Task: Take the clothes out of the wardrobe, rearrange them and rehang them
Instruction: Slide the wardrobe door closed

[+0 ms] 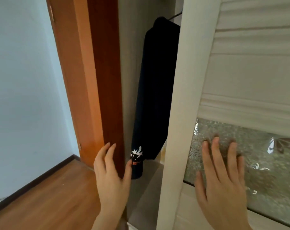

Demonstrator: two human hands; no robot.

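Observation:
A dark navy garment (155, 90) with a small white print near its hem hangs on a black hanger (175, 15) inside the wardrobe, seen through the narrow gap beside the cream sliding door (187, 97). My right hand (222, 178) lies flat with straight fingers on the door's frosted glass panel (265, 163). My left hand (112, 173) is held up in front of the gap with relaxed fingers, its thumb close to the garment's hem; it holds nothing.
A brown wooden side panel (106, 77) and an orange door frame (74, 72) border the gap on the left. A pale wall (21, 97) and wood floor (49, 196) lie further left. A grey shelf (146, 188) sits under the garment.

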